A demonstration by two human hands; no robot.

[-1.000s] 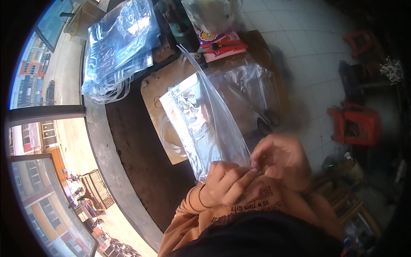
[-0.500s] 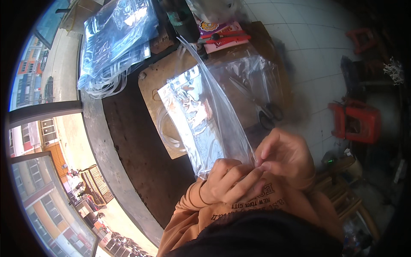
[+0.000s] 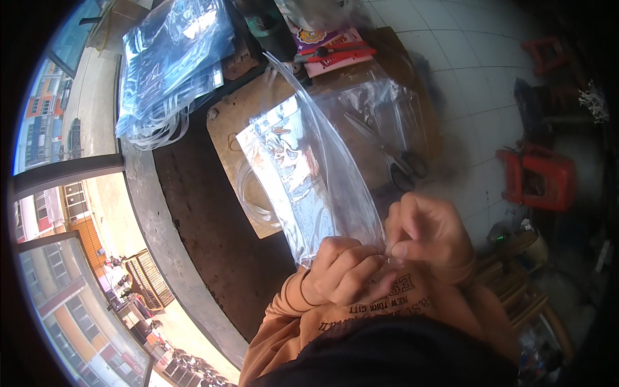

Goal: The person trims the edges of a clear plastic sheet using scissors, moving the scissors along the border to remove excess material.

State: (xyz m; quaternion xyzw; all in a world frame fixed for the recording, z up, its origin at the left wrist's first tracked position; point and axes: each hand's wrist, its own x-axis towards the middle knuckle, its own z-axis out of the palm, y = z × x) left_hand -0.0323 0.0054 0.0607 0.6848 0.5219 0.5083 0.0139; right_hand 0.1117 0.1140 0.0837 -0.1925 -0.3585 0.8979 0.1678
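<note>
A clear plastic bag (image 3: 303, 187) lies slanted in front of me, its near end against my shirt. My left hand (image 3: 348, 271) is closed around that near end, fingers curled over the plastic. Beside it, at the bag's near right corner, my right hand (image 3: 431, 235) is curled with thumb and forefinger in a pinch. Whatever sits between those fingertips is too small to make out. A loop of clear plastic tubing (image 3: 250, 201) shows at the bag's left edge. Black-handled scissors (image 3: 401, 166) rest just beyond my right hand, on another clear plastic sheet (image 3: 361, 106).
Many similar clear bags with tube handles (image 3: 177, 68) are piled at the far left. A red-handled tool (image 3: 342, 50) lies on a pink packet (image 3: 322, 66) at the back. Red stools (image 3: 541, 179) stand on the tiled floor (image 3: 464, 77) at right.
My right hand has drawn slightly apart from my left and its fingers have curled in more. The left hand keeps its grip on the bag.
</note>
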